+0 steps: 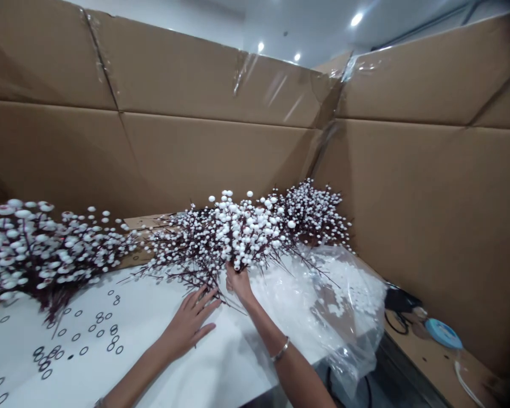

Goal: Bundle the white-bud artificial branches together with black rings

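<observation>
My right hand (pixel 239 283) is closed around the stems of a bunch of white berry branches (pixel 249 226), held upright over the white table (pixel 161 374). My left hand (pixel 191 320) lies just left of it, fingers stretched out and spread, with its fingertips at the thin dark twigs of the berry branches (pixel 182 243) heaped behind. Whether those fingertips press on the twigs or only hover, I cannot tell. Another thick bundle of white berry branches (pixel 55 249) lies at the left, its dark stems pointing toward me.
Small dark rings (pixel 100 326) are scattered over the table's left part. At the right lies a clear plastic bag (pixel 348 306) with loose white berries. More berry branches (pixel 312 209) stand at the back. Cardboard walls (pixel 221 153) enclose the table. A blue round object (pixel 443 333) sits far right.
</observation>
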{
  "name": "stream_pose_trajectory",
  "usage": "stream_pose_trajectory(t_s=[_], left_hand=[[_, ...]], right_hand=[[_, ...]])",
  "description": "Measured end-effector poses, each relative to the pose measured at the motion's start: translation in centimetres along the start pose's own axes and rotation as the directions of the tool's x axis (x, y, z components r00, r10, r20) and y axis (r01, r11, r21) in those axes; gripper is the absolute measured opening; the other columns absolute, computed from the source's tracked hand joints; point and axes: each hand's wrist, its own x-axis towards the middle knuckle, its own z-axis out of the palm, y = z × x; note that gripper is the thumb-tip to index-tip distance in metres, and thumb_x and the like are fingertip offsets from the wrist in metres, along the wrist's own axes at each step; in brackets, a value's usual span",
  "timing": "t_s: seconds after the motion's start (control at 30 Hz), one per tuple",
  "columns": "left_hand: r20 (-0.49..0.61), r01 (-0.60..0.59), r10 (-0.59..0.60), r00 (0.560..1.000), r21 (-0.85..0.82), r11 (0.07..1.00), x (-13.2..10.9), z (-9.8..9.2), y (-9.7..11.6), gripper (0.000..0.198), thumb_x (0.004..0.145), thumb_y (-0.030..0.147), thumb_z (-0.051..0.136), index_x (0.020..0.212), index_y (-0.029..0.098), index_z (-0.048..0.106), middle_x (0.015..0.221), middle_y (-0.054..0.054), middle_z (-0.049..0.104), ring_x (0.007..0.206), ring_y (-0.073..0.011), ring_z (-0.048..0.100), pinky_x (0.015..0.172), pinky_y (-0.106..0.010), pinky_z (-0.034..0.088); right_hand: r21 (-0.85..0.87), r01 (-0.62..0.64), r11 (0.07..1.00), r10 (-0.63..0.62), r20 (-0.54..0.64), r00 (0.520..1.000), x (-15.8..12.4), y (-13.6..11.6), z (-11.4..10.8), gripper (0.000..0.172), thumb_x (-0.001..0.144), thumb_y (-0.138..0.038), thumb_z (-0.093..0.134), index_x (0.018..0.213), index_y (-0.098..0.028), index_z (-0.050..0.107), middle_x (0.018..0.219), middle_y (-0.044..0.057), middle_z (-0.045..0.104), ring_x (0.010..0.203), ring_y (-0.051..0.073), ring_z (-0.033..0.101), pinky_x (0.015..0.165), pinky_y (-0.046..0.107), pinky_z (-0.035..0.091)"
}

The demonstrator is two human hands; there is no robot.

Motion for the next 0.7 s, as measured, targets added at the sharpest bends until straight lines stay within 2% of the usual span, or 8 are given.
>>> stream_pose_trajectory(t_s=[0.1,0.17,0.27,0.37,0.47,0.57,0.63,0.7], left_hand=[[-0.031,0.057,-0.057,0.998,0.002,0.998,0.8,0.7,-0.6,0.052,0.097,0.045,0.046,0.148,0.033,0.042,0.157,-0.004,0.04,0.145,-0.0288,0.031,0.115,-0.048,0.033],[-0.047,0.092,-0.093,0.995,-0.017,0.996,1.0,1.0,-0.7,0.051,0.097,0.045,0.046,0.146,0.031,0.046,0.156,-0.006,0.041,0.145,-0.029,0.032,0.114,-0.049,0.033],[-0.045,0.109,-0.112,0.993,-0.069,0.992,0.8,0.6,-0.2,0.051,0.096,0.045,0.047,0.145,0.031,0.047,0.157,-0.007,0.038,0.146,-0.0304,0.029,0.115,-0.051,0.033],[-0.02,0.108,-0.111,0.994,-0.12,0.987,0.5,-0.3,0.4,0.052,0.095,0.046,0.05,0.145,0.032,0.046,0.157,-0.007,0.037,0.146,-0.0323,0.027,0.114,-0.055,0.032],[-0.041,0.137,-0.147,0.988,-0.177,0.974,0.5,-1.1,0.9,0.048,0.095,0.043,0.051,0.141,0.031,0.049,0.154,-0.007,0.041,0.144,-0.0321,0.029,0.113,-0.056,0.032],[-0.126,0.199,-0.236,0.964,-0.251,0.947,0.6,-1.6,1.3,0.037,0.096,0.035,0.048,0.131,0.027,0.056,0.146,-0.009,0.048,0.139,-0.0305,0.035,0.11,-0.053,0.035],[-0.177,0.226,-0.288,0.941,-0.303,0.926,0.6,-1.7,1.4,0.032,0.097,0.031,0.046,0.125,0.025,0.059,0.138,-0.01,0.055,0.133,-0.0291,0.04,0.107,-0.051,0.037],[-0.208,0.235,-0.321,0.924,-0.351,0.906,0.8,-1.7,1.6,0.029,0.098,0.029,0.044,0.121,0.024,0.06,0.13,-0.01,0.059,0.128,-0.0278,0.044,0.105,-0.049,0.038]], right_hand=[[0.082,-0.068,0.994,0.062,0.068,0.996,-0.3,-0.9,-0.2,0.051,0.073,-0.072,0.061,0.074,-0.025,0.041,0.038,-0.015,0.017,0.032,0.007,0.014,0.033,0.022,0.017],[0.166,-0.136,0.977,0.107,0.174,0.979,-0.5,-1.5,-0.6,0.052,0.071,-0.071,0.065,0.076,-0.024,0.044,0.037,-0.016,0.018,0.033,0.006,0.011,0.032,0.021,0.016],[0.304,-0.275,0.912,0.151,0.375,0.915,-0.7,-2.1,-1.5,0.047,0.076,-0.063,0.069,0.076,-0.023,0.046,0.035,-0.016,0.019,0.033,0.005,0.008,0.033,0.018,0.013],[0.328,-0.349,0.878,0.168,0.472,0.865,-0.7,-2.3,-2.3,0.043,0.082,-0.059,0.066,0.073,-0.022,0.045,0.035,-0.016,0.019,0.033,0.005,0.005,0.034,0.018,0.012],[0.328,-0.334,0.884,0.137,0.502,0.854,-0.7,-2.3,-2.6,0.045,0.081,-0.059,0.066,0.068,-0.022,0.045,0.035,-0.015,0.017,0.033,0.005,0.006,0.034,0.019,0.016],[0.328,-0.27,0.905,0.093,0.466,0.88,-0.8,-2.3,-2.2,0.045,0.084,-0.06,0.063,0.067,-0.022,0.047,0.036,-0.015,0.017,0.032,0.005,0.01,0.038,0.02,0.026],[0.307,-0.216,0.927,0.067,0.431,0.9,-0.9,-2.3,-1.7,0.043,0.085,-0.061,0.061,0.073,-0.021,0.053,0.037,-0.015,0.018,0.03,0.006,0.02,0.046,0.023,0.038],[0.275,-0.167,0.947,0.039,0.418,0.908,-1.1,-2.3,-1.3,0.043,0.083,-0.064,0.062,0.083,-0.02,0.059,0.038,-0.014,0.021,0.034,0.009,0.04,0.061,0.027,0.048]])
